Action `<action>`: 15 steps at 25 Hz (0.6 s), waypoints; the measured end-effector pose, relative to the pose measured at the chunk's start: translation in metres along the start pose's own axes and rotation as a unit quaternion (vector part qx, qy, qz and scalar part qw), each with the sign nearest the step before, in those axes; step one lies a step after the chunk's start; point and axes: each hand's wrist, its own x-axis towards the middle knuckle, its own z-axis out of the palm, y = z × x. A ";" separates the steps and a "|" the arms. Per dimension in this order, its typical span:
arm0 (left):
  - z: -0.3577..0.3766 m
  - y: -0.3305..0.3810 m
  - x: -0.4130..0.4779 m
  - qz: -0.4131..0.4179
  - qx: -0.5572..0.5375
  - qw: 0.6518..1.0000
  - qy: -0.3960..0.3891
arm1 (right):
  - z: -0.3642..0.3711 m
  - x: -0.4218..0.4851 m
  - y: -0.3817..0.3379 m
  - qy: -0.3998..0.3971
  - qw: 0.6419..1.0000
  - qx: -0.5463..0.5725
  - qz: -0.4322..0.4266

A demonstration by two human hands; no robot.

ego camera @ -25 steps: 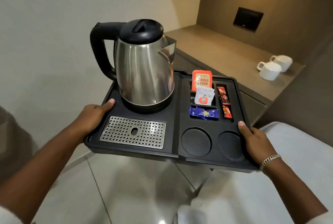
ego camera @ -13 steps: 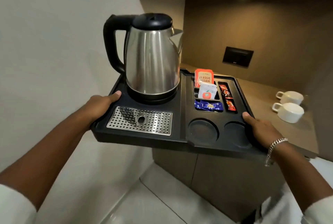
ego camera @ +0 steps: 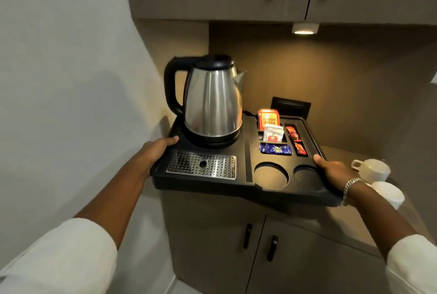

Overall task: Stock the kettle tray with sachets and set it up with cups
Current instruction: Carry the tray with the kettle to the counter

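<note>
I have the black tray gripped at both ends; my left hand clamps its left edge, my right hand its right edge, thumbs on top. The steel kettle stands upright on the tray's far left; the sachets fill the far-right compartments; both round cup wells sit bare at the near right. Two white cups wait on the counter, just right of the tray.
</note>
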 end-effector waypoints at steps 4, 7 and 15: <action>0.035 -0.017 0.064 -0.032 0.009 0.997 -0.067 | 0.007 0.038 0.016 0.018 0.998 -0.025 0.052; 0.048 -0.017 0.100 -0.022 0.020 0.995 -0.095 | 0.020 0.051 0.025 0.020 0.995 -0.008 0.100; 0.070 0.006 0.181 0.013 0.099 0.977 -0.190 | 0.058 0.060 0.046 0.066 0.978 -0.005 0.200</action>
